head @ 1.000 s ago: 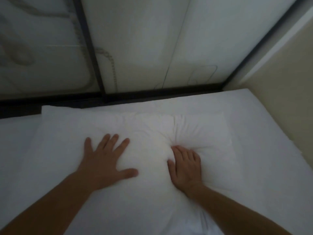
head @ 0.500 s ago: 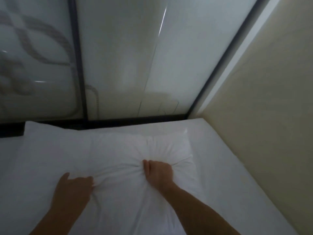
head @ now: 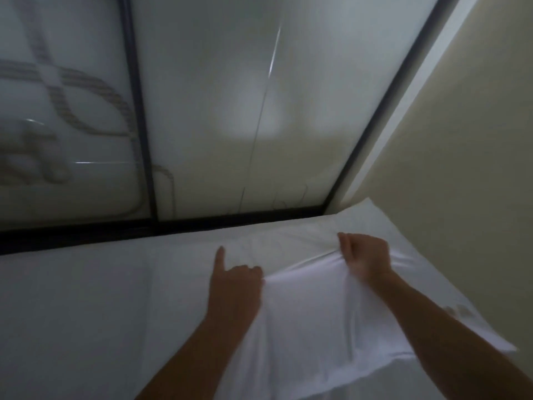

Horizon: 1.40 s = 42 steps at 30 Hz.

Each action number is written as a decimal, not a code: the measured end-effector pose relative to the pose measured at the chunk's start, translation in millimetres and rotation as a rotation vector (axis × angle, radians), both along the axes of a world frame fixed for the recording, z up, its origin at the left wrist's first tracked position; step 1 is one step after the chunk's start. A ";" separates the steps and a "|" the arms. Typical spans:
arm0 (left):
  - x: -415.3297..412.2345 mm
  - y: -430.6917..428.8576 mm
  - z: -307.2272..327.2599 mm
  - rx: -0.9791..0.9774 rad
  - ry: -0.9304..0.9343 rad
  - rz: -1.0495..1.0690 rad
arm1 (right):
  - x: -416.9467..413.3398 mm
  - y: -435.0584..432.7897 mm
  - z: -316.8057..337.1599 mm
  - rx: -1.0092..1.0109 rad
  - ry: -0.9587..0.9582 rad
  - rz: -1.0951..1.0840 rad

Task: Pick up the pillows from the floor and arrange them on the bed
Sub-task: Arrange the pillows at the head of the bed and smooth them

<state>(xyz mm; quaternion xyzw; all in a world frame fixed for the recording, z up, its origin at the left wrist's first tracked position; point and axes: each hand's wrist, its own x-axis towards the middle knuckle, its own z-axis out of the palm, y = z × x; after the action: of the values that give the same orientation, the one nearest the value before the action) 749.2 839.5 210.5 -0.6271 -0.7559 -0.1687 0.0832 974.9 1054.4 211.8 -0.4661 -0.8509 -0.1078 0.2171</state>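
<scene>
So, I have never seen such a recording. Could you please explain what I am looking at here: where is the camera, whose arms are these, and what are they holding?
There is no machine here. A person wears one wide-angle camera on the head, and it looks forward and down, so the two bare arms coming in from the bottom edge are the person's own.

The white surface is a bed. On it lies a white pillow, near the beige wall on the right. Behind the bed stand pale panels with dark frames.

The left hand is closed on a bunch of the pillow's fabric, with one finger pointing forward. The right hand is also closed on the fabric, further back. The cloth is pulled tight between the two. The picture is dim and slightly blurred, so finer detail is hard to tell.
</scene>
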 end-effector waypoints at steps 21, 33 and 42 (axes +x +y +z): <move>39.8 131.3 -143.9 -0.648 -0.223 -0.014 | 59.1 85.4 -188.2 -0.329 -0.117 -0.127; 39.2 84.6 -105.9 -0.332 -0.212 -0.066 | 14.6 69.4 -125.5 -0.291 -0.194 -0.325; 33.6 97.4 -98.6 -0.228 -0.018 -0.015 | 25.0 95.8 -132.8 -0.238 -0.033 -0.192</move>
<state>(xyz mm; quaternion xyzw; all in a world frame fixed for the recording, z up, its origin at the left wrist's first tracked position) 782.8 936.9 111.9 -0.6367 -0.7661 -0.0879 0.0031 999.9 1150.1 79.0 -0.5658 -0.8127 -0.0344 0.1350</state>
